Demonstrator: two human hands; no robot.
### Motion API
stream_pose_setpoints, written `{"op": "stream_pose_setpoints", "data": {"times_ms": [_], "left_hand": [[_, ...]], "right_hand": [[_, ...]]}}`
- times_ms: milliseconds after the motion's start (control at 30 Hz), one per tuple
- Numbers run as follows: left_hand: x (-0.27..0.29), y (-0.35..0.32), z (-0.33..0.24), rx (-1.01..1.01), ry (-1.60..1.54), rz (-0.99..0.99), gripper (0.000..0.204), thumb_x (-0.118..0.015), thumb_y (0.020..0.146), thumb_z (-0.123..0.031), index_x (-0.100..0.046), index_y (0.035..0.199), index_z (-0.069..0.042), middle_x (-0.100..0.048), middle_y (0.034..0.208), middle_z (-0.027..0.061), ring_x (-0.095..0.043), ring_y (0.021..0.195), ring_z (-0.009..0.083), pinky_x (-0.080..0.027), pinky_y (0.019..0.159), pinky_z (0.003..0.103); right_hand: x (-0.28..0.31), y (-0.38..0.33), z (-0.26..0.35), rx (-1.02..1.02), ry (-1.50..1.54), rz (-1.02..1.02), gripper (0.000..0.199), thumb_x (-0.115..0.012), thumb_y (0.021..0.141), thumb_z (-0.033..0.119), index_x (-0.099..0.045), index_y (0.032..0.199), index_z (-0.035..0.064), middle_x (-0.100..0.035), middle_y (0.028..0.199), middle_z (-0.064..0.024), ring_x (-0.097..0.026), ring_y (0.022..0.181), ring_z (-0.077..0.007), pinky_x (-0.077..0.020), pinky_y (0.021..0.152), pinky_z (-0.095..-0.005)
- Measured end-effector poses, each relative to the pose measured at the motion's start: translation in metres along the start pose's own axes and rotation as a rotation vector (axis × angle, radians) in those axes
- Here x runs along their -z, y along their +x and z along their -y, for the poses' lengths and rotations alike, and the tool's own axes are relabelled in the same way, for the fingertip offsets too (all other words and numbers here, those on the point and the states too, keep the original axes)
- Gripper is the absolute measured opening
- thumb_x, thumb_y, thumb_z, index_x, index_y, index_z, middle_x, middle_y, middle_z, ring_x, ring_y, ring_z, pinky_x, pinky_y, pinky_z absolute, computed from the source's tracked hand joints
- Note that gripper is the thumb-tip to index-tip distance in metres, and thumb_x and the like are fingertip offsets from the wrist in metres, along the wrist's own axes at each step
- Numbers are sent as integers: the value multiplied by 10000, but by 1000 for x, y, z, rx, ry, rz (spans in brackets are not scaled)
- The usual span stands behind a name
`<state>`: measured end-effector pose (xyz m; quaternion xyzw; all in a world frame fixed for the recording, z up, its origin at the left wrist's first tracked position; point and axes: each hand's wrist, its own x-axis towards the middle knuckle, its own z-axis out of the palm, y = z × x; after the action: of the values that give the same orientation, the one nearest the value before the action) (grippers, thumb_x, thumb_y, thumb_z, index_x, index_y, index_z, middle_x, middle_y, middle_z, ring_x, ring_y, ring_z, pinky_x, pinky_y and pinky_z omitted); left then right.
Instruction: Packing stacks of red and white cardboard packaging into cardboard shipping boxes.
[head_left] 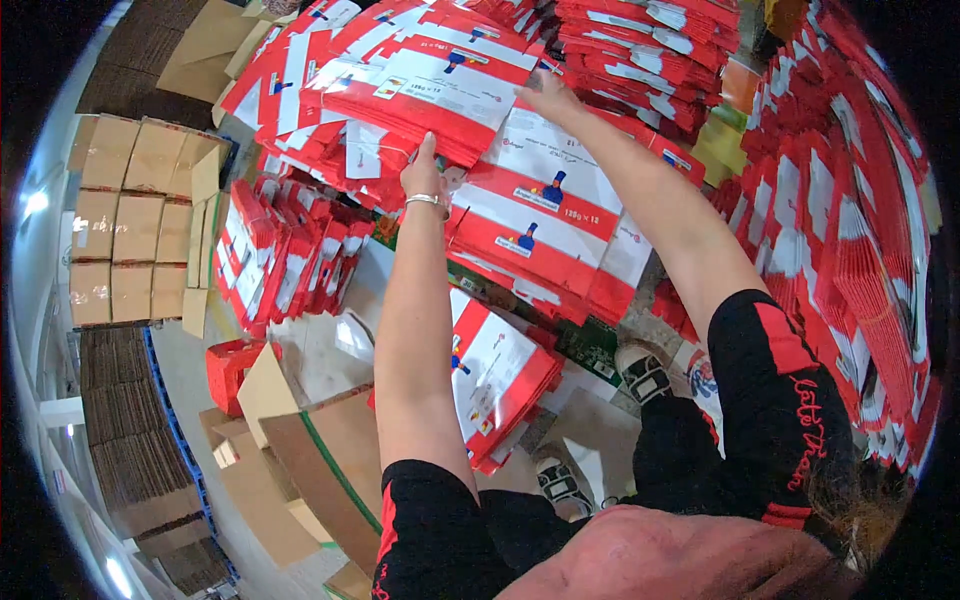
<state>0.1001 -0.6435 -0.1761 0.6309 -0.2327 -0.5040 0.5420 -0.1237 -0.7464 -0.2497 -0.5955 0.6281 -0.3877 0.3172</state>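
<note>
Mid-grab: left hand and right hand clamp the flat-carton stack, likely lifting off next.

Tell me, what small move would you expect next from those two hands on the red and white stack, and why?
Probably a lift toward the body: the left hand presses the near edge of the stack of flat cartons, and the right hand lies on its far side, so both already bracket it.
</note>
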Motion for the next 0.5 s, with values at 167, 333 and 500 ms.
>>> {"op": "stream_pose_setpoints", "data": {"times_ms": [167, 333, 500], "left_hand": [[-5, 37, 12, 118, -87, 71, 700, -800, 749, -403, -505, 1258, -24, -538, 1221, 181, -574, 977, 297, -474, 859, 456], [9, 79, 14, -28, 104, -202, 816, -843, 697, -358, -472, 1236, 130, -592, 1181, 209, -612, 1001, 302, -498, 862, 413], [-33, 58, 27, -325, -155, -197, 716, -759, 810, -195, -371, 1283, 177, -580, 1156, 255, -628, 992, 305, -544, 813, 415]], "right_hand": [[-18, 60, -41, -113, -42, -20, 685, -688, 801, 459, -520, 1277, -4, -636, 1172, -184, -617, 1077, -250, -488, 895, -354], [-39, 60, -11, -157, 375, 321, 661, -664, 850, 447, -487, 1326, 24, -600, 1232, -107, -599, 1041, -195, -477, 885, -329], [-16, 57, -22, -13, 396, 188, 676, -655, 869, 400, -433, 1349, -21, -605, 1210, -126, -589, 1047, -203, -471, 881, -323]]}}
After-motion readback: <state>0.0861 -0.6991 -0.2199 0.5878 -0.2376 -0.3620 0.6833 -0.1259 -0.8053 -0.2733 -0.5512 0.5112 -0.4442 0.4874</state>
